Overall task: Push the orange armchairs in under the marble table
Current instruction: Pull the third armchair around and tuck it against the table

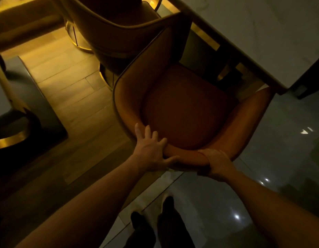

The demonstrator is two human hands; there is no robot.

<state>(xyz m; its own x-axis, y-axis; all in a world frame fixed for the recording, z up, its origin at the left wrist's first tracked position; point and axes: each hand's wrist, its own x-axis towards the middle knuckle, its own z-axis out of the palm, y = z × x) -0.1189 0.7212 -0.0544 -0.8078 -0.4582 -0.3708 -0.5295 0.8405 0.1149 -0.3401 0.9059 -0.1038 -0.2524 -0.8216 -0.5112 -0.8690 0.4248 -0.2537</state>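
An orange armchair [183,108] stands below me in dim light, its seat facing the marble table [262,33] at the upper right. The front of its seat reaches the table's edge, and its right arm runs under the table's corner. My left hand [151,154] lies on the top of the curved backrest with fingers spread over the rim and thumb on the outside. My right hand [216,163] is wrapped around the backrest rim a little to the right. A second orange armchair [115,31] stands beyond the first, close to the table's long side.
A grey rug [30,97] lies on the wooden floor at the left, with a gold-based piece of furniture [10,138] on it. Glossy grey tiles [280,158] spread to the right. My dark shoes [155,221] stand just behind the chair.
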